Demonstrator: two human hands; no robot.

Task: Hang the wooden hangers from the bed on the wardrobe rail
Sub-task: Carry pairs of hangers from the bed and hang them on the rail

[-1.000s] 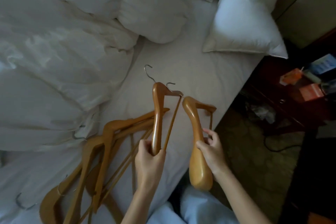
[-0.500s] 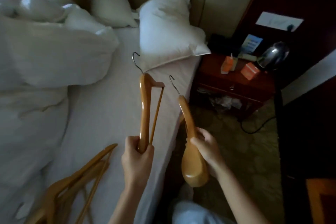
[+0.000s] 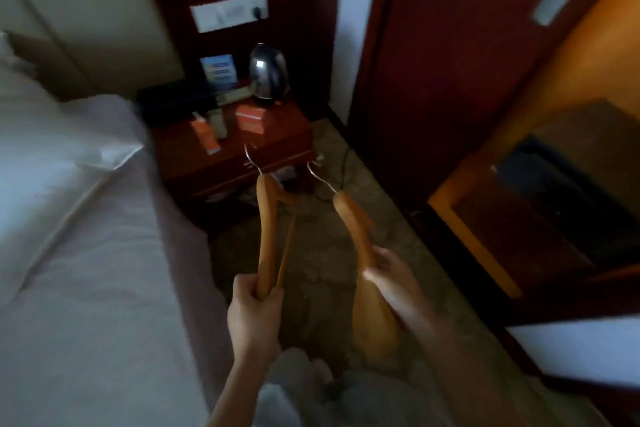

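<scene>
Hovering over the carpet [image 3: 322,253] beside the bed [image 3: 86,288], the left grip [image 3: 254,315] clamps the left hanger [image 3: 266,229], the right grip [image 3: 391,279] clamps the right hanger [image 3: 356,229], hooks toward the nightstand [image 3: 289,137].

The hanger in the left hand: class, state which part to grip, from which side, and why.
Probably the hanger by the lower end of its arm, from below, as the left hand grips it: arm and bar meet there in a narrow wedge, and the hook at the far end is free.
</scene>
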